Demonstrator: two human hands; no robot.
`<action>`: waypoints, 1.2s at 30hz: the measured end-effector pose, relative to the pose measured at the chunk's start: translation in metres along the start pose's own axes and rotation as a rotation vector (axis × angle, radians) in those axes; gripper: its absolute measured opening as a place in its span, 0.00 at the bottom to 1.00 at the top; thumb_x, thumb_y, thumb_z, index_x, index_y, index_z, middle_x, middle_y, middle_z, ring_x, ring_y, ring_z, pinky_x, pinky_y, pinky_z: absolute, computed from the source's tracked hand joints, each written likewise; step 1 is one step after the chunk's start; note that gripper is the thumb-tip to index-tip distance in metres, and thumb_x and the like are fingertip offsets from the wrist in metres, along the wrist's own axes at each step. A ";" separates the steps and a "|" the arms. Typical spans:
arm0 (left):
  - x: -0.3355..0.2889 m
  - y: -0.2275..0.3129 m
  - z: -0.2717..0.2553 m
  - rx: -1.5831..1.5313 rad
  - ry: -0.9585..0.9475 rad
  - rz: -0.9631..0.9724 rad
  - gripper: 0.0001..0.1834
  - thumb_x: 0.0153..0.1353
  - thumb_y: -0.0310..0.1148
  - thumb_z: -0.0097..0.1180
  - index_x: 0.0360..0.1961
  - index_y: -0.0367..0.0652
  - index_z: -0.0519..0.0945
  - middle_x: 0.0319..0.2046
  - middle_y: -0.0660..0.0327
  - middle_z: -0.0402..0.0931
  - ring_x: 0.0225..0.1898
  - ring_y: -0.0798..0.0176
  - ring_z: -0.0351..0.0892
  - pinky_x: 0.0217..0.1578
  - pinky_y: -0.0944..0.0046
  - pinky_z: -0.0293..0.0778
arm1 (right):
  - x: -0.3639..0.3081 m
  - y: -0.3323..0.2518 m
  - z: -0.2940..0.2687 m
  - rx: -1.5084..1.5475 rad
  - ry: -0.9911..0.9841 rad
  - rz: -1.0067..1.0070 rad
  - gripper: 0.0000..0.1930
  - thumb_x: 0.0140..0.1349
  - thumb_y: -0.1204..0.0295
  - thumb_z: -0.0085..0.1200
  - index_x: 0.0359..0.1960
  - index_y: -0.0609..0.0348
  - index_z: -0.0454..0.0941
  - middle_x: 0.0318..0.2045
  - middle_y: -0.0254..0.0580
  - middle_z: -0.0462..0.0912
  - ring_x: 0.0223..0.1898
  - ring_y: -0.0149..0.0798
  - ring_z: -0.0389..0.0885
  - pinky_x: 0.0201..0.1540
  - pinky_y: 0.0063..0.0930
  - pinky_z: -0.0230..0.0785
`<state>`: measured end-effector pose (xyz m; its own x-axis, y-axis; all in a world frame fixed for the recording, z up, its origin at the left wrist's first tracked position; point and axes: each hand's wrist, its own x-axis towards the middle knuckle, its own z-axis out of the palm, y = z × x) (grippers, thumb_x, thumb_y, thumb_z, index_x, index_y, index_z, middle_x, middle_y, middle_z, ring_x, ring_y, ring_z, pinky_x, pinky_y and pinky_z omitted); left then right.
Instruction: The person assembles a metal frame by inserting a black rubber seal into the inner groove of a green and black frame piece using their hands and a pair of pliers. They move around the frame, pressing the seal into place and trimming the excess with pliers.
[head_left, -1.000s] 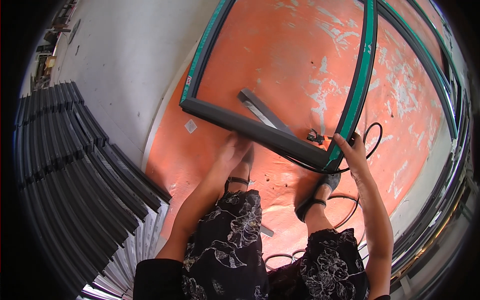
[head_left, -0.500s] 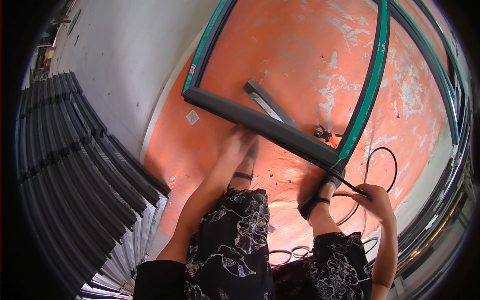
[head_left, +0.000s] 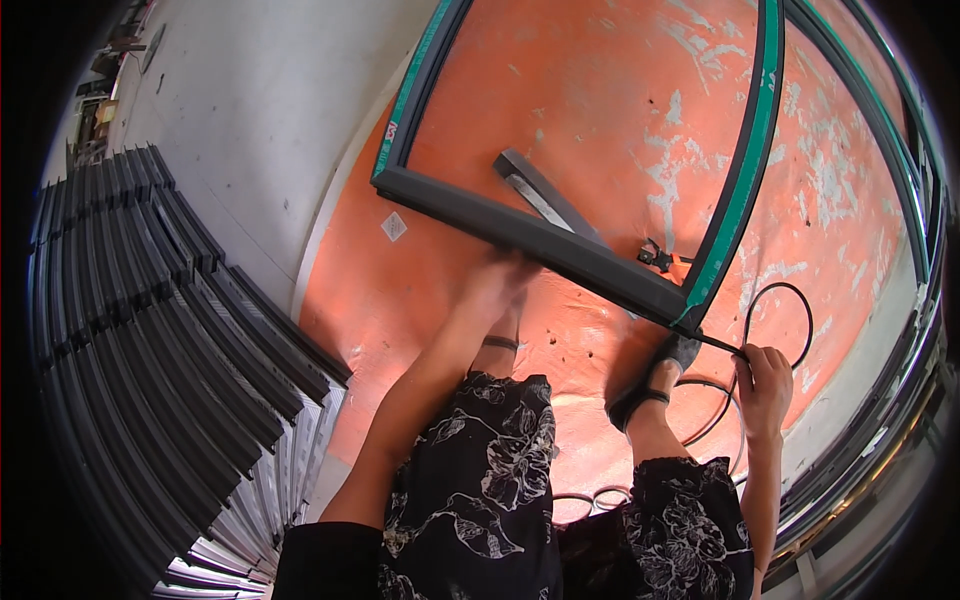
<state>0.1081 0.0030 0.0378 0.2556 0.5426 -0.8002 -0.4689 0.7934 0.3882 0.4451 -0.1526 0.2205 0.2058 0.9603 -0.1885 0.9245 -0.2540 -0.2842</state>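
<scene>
A dark grey window frame (head_left: 560,252) lies on the orange sheet, with green tape along its side bars. My left hand (head_left: 500,285) is at the near bar, touching or very close to its edge; motion blur hides how its fingers are set. Beyond the bar's right corner, my right hand (head_left: 765,385) pinches a thin black rubber sealing strip (head_left: 718,343). That strip runs from the frame's corner into my fingers. Its slack loops (head_left: 808,310) lie on the floor around and below this hand.
My feet, in dark sandals (head_left: 640,395), stand just below the frame. Inside it lie a short grey profile piece (head_left: 545,195) and a black-and-orange tool (head_left: 657,257). Long dark profiles (head_left: 150,370) are stacked at left. Another green-taped frame (head_left: 880,150) is at right.
My left hand has moved a little right along the near bar. My right hand has shifted slightly up and turned, its fingers now pointing upward on the strip. The whole view has shifted slightly.
</scene>
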 end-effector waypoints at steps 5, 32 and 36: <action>-0.002 -0.007 0.008 -0.076 -0.135 -0.054 0.10 0.61 0.24 0.51 0.44 0.36 0.70 0.41 0.51 0.76 0.45 0.52 0.78 0.50 0.55 0.77 | -0.002 0.008 0.006 0.024 0.016 -0.042 0.06 0.52 0.73 0.57 0.31 0.59 0.75 0.25 0.42 0.74 0.31 0.46 0.72 0.37 0.38 0.63; -0.011 -0.026 0.038 0.231 -0.157 -0.196 0.02 0.57 0.25 0.57 0.31 0.38 0.78 0.38 0.53 0.79 0.45 0.53 0.78 0.53 0.55 0.73 | -0.023 0.024 0.036 0.984 -0.499 0.627 0.12 0.62 0.69 0.51 0.41 0.64 0.78 0.22 0.29 0.74 0.24 0.20 0.68 0.24 0.16 0.60; -0.012 -0.027 0.039 0.242 -0.088 -0.220 0.02 0.57 0.24 0.56 0.32 0.39 0.78 0.41 0.52 0.79 0.47 0.54 0.77 0.54 0.56 0.72 | -0.026 0.025 0.039 0.742 -0.445 0.401 0.10 0.61 0.72 0.52 0.36 0.67 0.78 0.25 0.40 0.79 0.26 0.30 0.73 0.31 0.25 0.66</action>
<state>0.1508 -0.0141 0.0554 0.4053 0.3647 -0.8383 -0.1827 0.9308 0.3166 0.4508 -0.1885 0.1820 0.1810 0.6928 -0.6980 0.3407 -0.7100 -0.6163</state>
